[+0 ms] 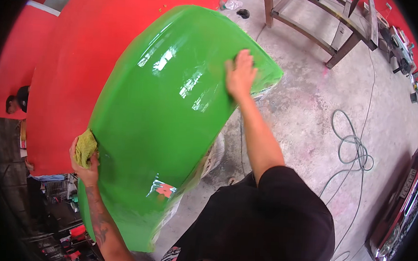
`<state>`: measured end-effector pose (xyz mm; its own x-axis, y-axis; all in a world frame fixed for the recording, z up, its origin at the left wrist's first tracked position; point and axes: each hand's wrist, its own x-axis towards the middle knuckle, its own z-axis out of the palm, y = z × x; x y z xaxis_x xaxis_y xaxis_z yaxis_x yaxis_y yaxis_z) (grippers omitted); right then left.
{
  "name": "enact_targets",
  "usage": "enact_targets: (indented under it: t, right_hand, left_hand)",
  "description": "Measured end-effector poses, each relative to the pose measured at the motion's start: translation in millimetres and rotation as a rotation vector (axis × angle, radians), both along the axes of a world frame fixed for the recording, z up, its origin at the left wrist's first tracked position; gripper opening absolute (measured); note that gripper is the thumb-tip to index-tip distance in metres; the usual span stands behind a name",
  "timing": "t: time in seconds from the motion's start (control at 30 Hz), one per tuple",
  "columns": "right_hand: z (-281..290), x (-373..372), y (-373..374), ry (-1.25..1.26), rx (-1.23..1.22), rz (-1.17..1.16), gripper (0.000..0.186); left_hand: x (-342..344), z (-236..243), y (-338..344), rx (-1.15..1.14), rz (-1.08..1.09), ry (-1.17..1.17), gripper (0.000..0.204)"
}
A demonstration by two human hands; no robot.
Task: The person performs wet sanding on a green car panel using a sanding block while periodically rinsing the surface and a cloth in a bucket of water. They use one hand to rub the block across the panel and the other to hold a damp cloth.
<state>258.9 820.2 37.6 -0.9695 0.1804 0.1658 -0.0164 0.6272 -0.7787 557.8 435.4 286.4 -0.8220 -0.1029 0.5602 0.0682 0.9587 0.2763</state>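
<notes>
A large, curved, glossy green panel (148,113), like a car body panel, spreads out in front of me. In my left hand (87,174) is a crumpled yellow-green cloth (85,148), gripped at the panel's left edge. My right hand (241,78) presses down on the panel near its far right corner, fingers stretched forward. A dark rim shows around those fingers, seemingly a small dark pad mostly hidden beneath them. Bright reflections lie across the panel's middle, and a reddish patch (165,190) shows near its close end.
Red surfaces (74,76) rise behind and left of the panel. A dark frame stand (313,29) stands at the far right. A looped hose (354,147) lies on the concrete floor (299,116). A car front (398,216) is at the right; another person (19,100) appears far left.
</notes>
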Motion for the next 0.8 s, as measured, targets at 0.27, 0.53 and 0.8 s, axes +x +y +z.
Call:
enact_targets:
  t: [0.27, 0.53, 0.8]
  right_hand:
    - [18, 63, -3, 0.101, 0.168, 0.359, 0.082]
    - [-15, 70, -11, 0.029, 0.111, 0.204, 0.080]
    - [-31, 1, 64, -0.146, 0.061, 0.028, 0.076]
  left_hand:
    - [16, -1, -11, 0.091, 0.008, -0.006, 0.062]
    - [5, -4, -3, 0.063, 0.008, -0.004, 0.062]
    - [4, -3, -6, 0.125, -0.001, 0.001, 0.062]
